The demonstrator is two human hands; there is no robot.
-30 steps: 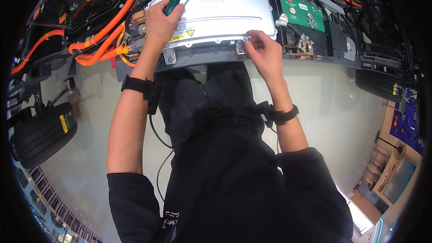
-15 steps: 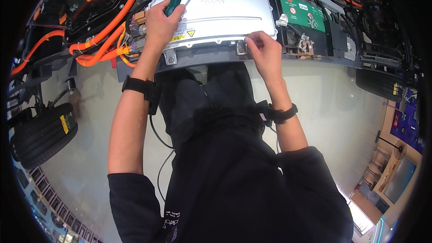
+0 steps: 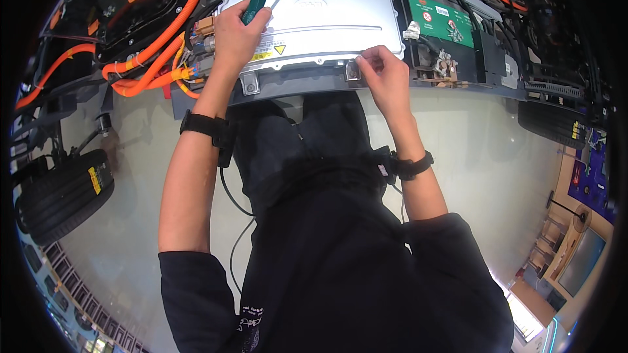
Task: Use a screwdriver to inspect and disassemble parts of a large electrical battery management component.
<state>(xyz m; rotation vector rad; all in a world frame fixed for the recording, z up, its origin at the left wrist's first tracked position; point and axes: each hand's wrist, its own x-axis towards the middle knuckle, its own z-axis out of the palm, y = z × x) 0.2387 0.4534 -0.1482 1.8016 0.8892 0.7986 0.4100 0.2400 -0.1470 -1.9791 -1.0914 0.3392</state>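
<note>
A screwdriver (image 3: 256,5) with a dark green handle and a metal shaft is gripped in my left hand (image 3: 239,31), its shaft pointing away from me over a silver metal housing (image 3: 327,10). That hand rests above the housing's near left corner. My right hand (image 3: 386,73) is at the near right corner, thumb and forefinger pinched together just above a metal mounting bracket (image 3: 352,73). Whatever lies between those fingertips is too small to make out. A second bracket (image 3: 250,84) sits under the near left edge, beside my left wrist.
Thick orange cables (image 3: 157,42) run left of the housing, near connectors. At its right is a green labelled panel (image 3: 439,19) with small metal parts on it, and more small hardware (image 3: 446,68) nearer me. Tyres (image 3: 64,196) stand at both sides. A cable hangs from my left wrist strap (image 3: 204,127).
My left hand and the screwdriver have shifted very slightly to the right. My right hand keeps its pinch at the near right corner.
</note>
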